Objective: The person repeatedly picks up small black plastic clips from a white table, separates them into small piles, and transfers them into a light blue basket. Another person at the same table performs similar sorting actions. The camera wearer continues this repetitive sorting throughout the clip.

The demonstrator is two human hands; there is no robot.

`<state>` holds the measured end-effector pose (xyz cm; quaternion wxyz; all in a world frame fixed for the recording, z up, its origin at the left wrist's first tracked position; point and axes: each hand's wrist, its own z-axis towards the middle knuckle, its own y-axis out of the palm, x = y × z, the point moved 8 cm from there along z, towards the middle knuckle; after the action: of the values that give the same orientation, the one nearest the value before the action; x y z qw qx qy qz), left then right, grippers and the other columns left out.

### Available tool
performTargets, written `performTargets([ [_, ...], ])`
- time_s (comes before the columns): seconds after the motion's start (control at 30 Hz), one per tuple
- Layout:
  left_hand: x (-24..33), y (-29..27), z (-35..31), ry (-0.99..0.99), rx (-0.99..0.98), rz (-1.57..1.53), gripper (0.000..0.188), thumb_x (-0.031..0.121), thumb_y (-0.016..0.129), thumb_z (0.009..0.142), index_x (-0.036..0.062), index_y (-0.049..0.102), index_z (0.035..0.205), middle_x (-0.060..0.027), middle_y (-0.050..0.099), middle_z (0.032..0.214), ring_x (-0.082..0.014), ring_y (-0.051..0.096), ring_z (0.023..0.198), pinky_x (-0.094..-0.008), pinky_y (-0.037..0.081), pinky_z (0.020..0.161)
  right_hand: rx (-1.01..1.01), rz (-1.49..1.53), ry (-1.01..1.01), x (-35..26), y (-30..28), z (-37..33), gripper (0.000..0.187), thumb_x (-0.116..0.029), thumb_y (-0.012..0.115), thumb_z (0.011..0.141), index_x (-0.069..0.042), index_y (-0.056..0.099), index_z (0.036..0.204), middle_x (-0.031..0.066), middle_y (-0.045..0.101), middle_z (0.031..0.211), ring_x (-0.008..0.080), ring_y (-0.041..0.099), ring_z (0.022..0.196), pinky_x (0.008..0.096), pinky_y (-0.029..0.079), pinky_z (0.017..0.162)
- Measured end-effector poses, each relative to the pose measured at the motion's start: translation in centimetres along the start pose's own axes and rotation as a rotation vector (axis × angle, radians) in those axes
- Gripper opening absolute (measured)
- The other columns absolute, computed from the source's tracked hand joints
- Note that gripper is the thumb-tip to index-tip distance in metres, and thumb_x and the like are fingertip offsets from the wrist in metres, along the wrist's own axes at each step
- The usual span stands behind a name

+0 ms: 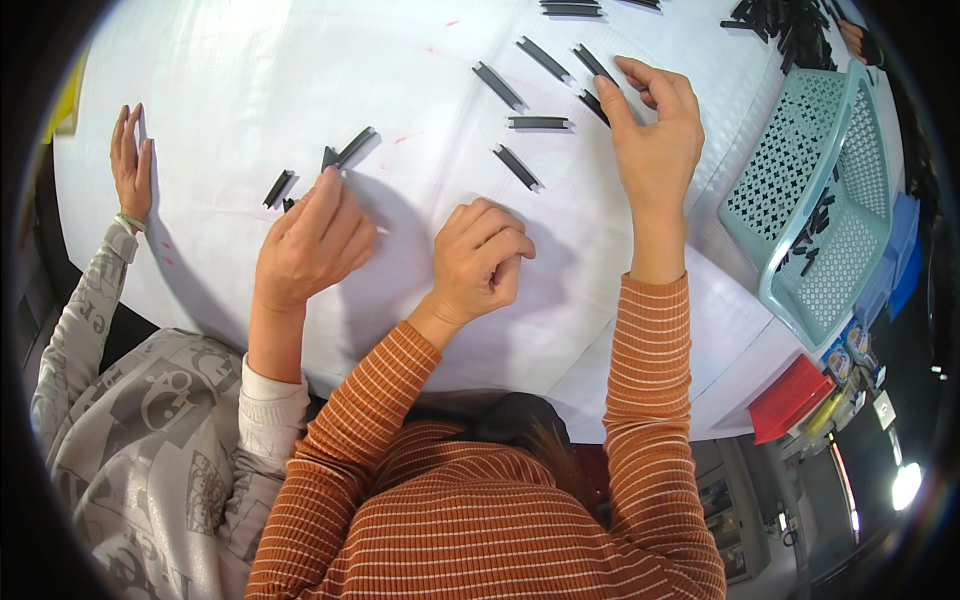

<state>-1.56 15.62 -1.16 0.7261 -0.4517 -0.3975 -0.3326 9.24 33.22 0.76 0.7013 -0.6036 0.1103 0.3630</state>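
Note:
My right hand reaches out over the white table. Its thumb and forefinger close around the near end of a short black grooved strip. Another black strip lies beside the thumb, partly covered by it. Closer to my body, my left hand is curled up above the tabletop; what it holds, if anything, is hidden by its fingers. Between and beyond my hands lie more loose strips, among them one set crosswise, one tilted and one farther left.
At left, a co-worker in grey sleeves has one hand at a few black strips and the other hand flat. A pale green basket containing black pieces stands at right, near a black pile and a red item.

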Motion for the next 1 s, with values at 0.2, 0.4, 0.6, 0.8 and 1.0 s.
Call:
performTargets([
  [0.2, 0.0, -0.1, -0.1, -0.035, -0.024, 0.004, 0.022, -0.010, 0.055, 0.055, 0.0089, 0.060, 0.067, -0.0035, 0.058, 0.073, -0.0229, 0.057, 0.070, -0.0321, 0.039, 0.061, -0.021, 0.158, 0.162, 1.3, -0.4, -0.2, 0.016, -0.015, 0.069, 0.086, -0.005, 0.072, 0.098, 0.0056, 0.066, 0.089, 0.0182, 0.061, 0.079, 0.0311, 0.049, 0.074],
  [0.4, 0.0, -0.1, -0.1, -0.023, -0.013, -0.010, 0.022, -0.009, 0.055, 0.056, 0.0088, 0.060, 0.067, -0.0036, 0.058, 0.073, -0.0227, 0.057, 0.070, -0.0317, 0.039, 0.061, -0.056, 0.161, 0.157, 1.2, -0.8, -0.5, 0.018, -0.013, 0.070, 0.085, -0.005, 0.072, 0.100, 0.0059, 0.065, 0.091, 0.0168, 0.060, 0.081, 0.0301, 0.048, 0.076],
  [0.6, 0.1, 0.1, -0.2, -0.037, -0.022, -0.006, 0.021, -0.009, 0.055, 0.056, 0.0092, 0.060, 0.067, -0.0030, 0.058, 0.072, -0.0223, 0.057, 0.070, -0.0315, 0.040, 0.062, -0.150, 0.045, 0.169, 1.1, -1.7, -2.0, 0.030, -0.017, 0.077, 0.079, -0.006, 0.070, 0.105, 0.0054, 0.064, 0.099, 0.0198, 0.058, 0.093, 0.0323, 0.047, 0.082],
  [0.8, 0.3, 0.2, -0.1, -0.031, -0.030, -0.001, 0.022, -0.009, 0.056, 0.056, 0.0092, 0.059, 0.067, -0.0029, 0.057, 0.072, -0.0222, 0.057, 0.070, -0.0316, 0.040, 0.063, 0.024, -0.004, -0.103, 0.8, -1.3, -2.8, 0.066, -0.036, 0.081, 0.076, -0.008, 0.055, 0.130, 0.0122, 0.054, 0.127, 0.0330, 0.046, 0.123, 0.0476, 0.034, 0.105],
  [1.0, 0.2, 0.1, -0.2, -0.038, -0.019, -0.012, 0.022, -0.010, 0.055, 0.057, 0.0087, 0.059, 0.068, -0.0028, 0.058, 0.072, -0.0222, 0.058, 0.071, -0.0319, 0.040, 0.064, -0.199, 0.089, -0.307, -3.8, 3.6, -3.3, 0.081, -0.050, 0.079, 0.072, -0.012, 0.049, 0.137, 0.0138, 0.046, 0.141, 0.0375, 0.034, 0.137, 0.0637, 0.017, 0.111],
])
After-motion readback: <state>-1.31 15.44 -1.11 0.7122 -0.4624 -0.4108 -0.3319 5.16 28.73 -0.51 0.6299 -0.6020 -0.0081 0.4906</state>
